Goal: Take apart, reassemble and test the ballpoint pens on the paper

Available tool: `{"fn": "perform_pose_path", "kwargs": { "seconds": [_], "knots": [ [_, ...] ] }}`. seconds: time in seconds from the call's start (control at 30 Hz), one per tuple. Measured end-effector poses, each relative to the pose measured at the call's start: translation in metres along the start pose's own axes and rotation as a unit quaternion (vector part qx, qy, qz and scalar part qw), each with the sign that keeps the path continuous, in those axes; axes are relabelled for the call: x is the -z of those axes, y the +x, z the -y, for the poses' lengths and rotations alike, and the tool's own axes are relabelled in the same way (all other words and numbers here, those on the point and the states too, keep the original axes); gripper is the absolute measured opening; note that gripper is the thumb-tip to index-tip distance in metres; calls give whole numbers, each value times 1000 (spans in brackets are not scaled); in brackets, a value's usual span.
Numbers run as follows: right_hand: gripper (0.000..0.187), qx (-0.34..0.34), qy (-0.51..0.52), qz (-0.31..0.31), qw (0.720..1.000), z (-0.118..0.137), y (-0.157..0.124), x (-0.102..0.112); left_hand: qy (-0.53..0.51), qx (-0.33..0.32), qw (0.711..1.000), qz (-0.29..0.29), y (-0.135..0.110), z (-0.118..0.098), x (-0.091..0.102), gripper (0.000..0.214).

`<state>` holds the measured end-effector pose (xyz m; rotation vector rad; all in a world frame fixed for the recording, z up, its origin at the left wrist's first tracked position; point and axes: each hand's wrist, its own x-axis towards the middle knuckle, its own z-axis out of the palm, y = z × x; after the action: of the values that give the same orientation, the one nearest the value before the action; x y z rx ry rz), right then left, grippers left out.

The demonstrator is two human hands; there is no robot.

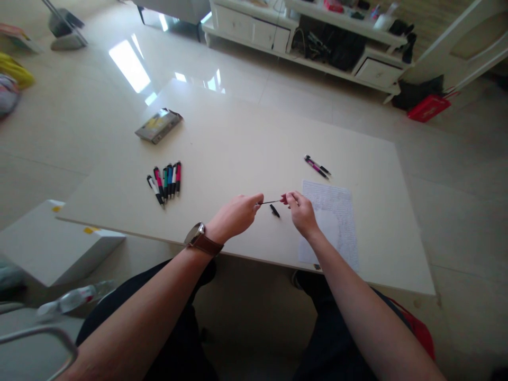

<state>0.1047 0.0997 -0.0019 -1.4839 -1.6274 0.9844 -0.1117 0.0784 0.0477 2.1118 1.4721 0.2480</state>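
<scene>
My left hand [243,212], with a watch [195,233] on its wrist, is closed in a pinch on one end of a thin dark pen refill [270,201]. The refill stretches across to my right hand [300,211], whose fingers are closed around a small pink-red pen barrel [283,199], mostly hidden by them. Whether the refill sits inside the barrel I cannot tell. Just below, a short black pen part [274,211] lies on the white table [238,153]. A sheet of lined paper with writing [337,211] lies under and beside my right hand.
Several click pens [166,182] lie side by side at the left. Behind them is a grey and yellow box [159,126]. Two more pens [317,166] rest above the paper. A white box [59,248] and a plastic bottle [75,299] are off the table's left end.
</scene>
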Motion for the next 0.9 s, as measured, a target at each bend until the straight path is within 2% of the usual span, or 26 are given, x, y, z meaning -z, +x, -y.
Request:
{"fn": "perform_pose_path", "kwargs": {
  "seconds": [0.07,0.2,0.3,0.4,0.47,0.53,0.67,0.8,0.9],
  "knots": [
    [39,-14,59,41,997,4,-1,-1,7,-6,1000,2,0,-1,-1,22],
    [31,-33,110,98,989,5,-3,-5,13,-12,1000,9,1,-1,-3,22],
    [25,-37,114,88,989,2,-2,-4,22,-6,1000,5,0,0,-4,22],
    [19,-44,106,31,993,-5,2,0,30,12,999,-1,0,1,-4,23],
    [16,-53,72,-8,996,-11,4,2,32,23,999,-1,0,2,-4,24],
    [14,-56,15,-19,998,-16,4,2,31,30,999,1,0,2,-5,24],
    [6,-55,-77,36,995,-21,0,-4,28,25,999,5,1,3,-6,23],
    [24,10,-155,74,985,-22,-5,-10,29,30,999,7,1,3,-5,25],
    [25,31,-152,77,985,-22,-4,-10,34,37,999,12,0,3,-4,25]
  ]
}}
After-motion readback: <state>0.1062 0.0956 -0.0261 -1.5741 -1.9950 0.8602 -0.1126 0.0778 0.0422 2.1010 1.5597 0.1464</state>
